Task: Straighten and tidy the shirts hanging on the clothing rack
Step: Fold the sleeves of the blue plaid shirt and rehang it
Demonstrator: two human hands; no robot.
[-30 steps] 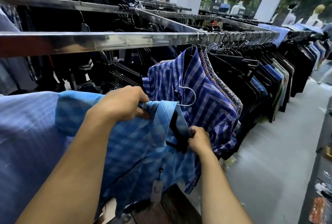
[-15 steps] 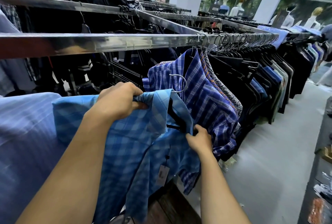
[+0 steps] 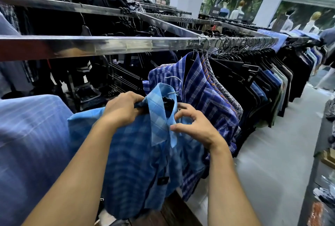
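While the left hand (image 3: 125, 109) clutches the light blue plaid shirt (image 3: 137, 149) at the collar and the right hand (image 3: 197, 126) pinches its front, it's on its hanger (image 3: 168, 101) below the rail (image 3: 108, 45), hook free, so rehanging looks left to do.

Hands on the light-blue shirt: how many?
2: left hand grips the shirt behind the collar; right hand pinches the collar's front edge. Neither is hidden.

You have a single view, from your head: it faces forward and down, close over your left hand (image 3: 123, 109) and right hand (image 3: 197, 126) at the light blue shirt (image 3: 137, 146), with the chrome rail (image 3: 108, 46) receding rightward.
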